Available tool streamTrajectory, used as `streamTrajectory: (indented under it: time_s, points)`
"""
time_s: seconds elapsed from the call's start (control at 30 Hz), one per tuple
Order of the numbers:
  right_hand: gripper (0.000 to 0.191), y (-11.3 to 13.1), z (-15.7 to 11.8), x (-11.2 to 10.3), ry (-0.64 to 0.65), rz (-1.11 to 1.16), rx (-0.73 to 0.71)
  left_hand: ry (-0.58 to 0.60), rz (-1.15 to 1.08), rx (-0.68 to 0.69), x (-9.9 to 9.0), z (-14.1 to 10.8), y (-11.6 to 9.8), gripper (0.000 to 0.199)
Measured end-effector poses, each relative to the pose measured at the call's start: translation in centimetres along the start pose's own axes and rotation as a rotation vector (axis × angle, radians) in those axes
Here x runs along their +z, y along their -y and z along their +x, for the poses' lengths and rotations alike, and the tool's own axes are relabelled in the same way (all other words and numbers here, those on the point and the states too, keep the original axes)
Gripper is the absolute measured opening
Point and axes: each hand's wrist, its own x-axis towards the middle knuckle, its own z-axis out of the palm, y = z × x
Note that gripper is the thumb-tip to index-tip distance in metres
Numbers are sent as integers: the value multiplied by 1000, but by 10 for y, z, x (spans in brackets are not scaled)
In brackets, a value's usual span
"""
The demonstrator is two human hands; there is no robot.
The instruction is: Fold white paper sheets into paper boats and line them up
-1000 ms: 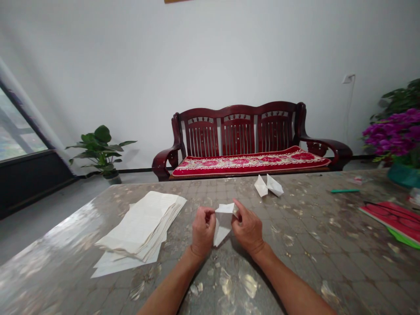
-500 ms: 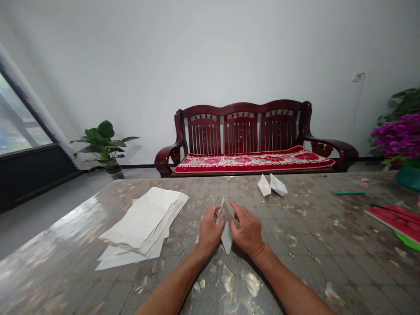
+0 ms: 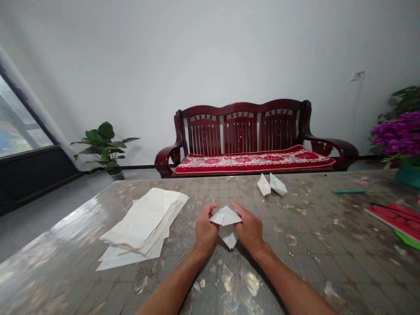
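Note:
Between my two hands is a folded white paper [image 3: 229,235], its upper part spread into a wide peaked shape with a flap pointing down toward me. My left hand [image 3: 206,227] grips its left corner, fingers curled behind and thumb hidden in part by the paper. On the opposite corner my right hand [image 3: 250,228] is closed, with the index finger along the back edge. Farther off on the table stand two small folded paper boats [image 3: 278,184], side by side, right of my hands.
A stack of white paper sheets [image 3: 141,218] lies on the patterned table [image 3: 288,271] to the left. At the right are a green pen [image 3: 350,191], glasses on a red book [image 3: 398,216] and purple flowers [image 3: 398,133]. Beyond the table's far edge stands a wooden bench [image 3: 241,135].
The folded paper was narrow and upright between my hands; now it is pulled open sideways and shows a broad upper face. My left hand has shifted slightly left.

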Motion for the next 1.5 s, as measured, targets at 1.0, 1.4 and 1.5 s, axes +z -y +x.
streamTrajectory:
  time_s: [1.0, 1.4, 1.5]
  points:
    - [36, -19, 3, 2, 205, -182, -89, 288, 179, -90, 3, 5, 20, 35]
    - [40, -30, -3, 0, 214, -150, -353, 390, 395, 145, -1, -1, 23, 39]
    - [35, -32, 1, 4, 199, -46, -191, 318, 246, 42, 2, 6, 28, 36]
